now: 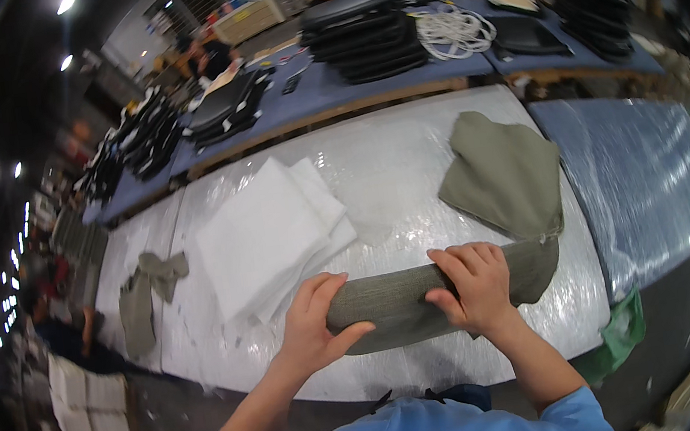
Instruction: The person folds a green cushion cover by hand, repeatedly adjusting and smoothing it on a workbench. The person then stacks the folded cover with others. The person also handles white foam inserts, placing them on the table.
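Observation:
Both my hands hold a strip of olive-green fabric (pixel 395 304) near the front edge of the plastic-wrapped table (pixel 389 150). Its left end is in my left hand (pixel 315 322), with the thumb in front and the fingers behind. Further right, my right hand (pixel 473 288) pinches the upper edge; the cloth runs on past it to the right. Behind that hand lies a larger folded olive piece (pixel 505 174). A stack of white padding sheets (pixel 265 234) rests beyond my left hand. At the far left a smaller olive scrap (pixel 152 291) lies crumpled.
Behind is a long blue table (pixel 288 106) with black cushion stacks (pixel 362 37) and a coil of white cord (pixel 453 32). Several people work around it. A blue plastic-wrapped surface (pixel 637 171) adjoins on the right. A green bag (pixel 623 336) hangs by the right front corner.

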The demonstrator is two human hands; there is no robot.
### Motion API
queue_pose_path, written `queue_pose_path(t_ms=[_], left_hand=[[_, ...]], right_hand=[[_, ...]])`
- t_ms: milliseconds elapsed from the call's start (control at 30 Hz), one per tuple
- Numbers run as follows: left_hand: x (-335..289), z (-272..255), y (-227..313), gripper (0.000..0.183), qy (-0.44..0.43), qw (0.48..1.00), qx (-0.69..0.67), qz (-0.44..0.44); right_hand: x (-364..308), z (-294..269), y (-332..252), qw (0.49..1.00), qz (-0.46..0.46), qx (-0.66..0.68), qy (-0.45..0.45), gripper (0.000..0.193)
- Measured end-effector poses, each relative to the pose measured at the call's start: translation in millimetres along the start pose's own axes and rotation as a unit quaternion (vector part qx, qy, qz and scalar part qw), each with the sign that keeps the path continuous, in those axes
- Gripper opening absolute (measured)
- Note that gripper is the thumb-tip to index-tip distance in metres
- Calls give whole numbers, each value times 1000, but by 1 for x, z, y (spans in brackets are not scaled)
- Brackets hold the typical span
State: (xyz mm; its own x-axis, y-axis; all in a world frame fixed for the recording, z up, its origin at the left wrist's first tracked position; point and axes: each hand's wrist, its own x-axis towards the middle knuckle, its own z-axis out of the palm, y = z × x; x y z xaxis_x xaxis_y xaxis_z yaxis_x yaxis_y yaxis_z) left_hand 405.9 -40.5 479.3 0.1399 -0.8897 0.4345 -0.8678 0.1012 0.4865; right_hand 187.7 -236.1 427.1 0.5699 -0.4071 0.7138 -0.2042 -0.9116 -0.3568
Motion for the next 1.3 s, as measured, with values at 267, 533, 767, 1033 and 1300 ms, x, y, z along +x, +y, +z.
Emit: queue_pose_path(t_ms=[267, 533, 767, 1033, 1300], left_hand=[[-22, 10, 9, 63, 81, 995, 12, 65], [-23, 21, 20, 47, 116, 993, 14, 15], [-77, 9, -8, 33, 144, 986, -46, -75], [-188, -1, 20, 35, 114, 969, -88, -202], [-199, -8, 49, 40, -16, 973, -89, -212]], right_hand=[[18, 0, -50, 979, -158, 17, -124, 67], [15, 2, -48, 980, -162, 39, -110, 63], [17, 30, -90, 969, -157, 76, -174, 59], [0, 15, -120, 890, -171, 107, -408, 63], [-20, 3, -129, 834, -209, 104, -499, 62]])
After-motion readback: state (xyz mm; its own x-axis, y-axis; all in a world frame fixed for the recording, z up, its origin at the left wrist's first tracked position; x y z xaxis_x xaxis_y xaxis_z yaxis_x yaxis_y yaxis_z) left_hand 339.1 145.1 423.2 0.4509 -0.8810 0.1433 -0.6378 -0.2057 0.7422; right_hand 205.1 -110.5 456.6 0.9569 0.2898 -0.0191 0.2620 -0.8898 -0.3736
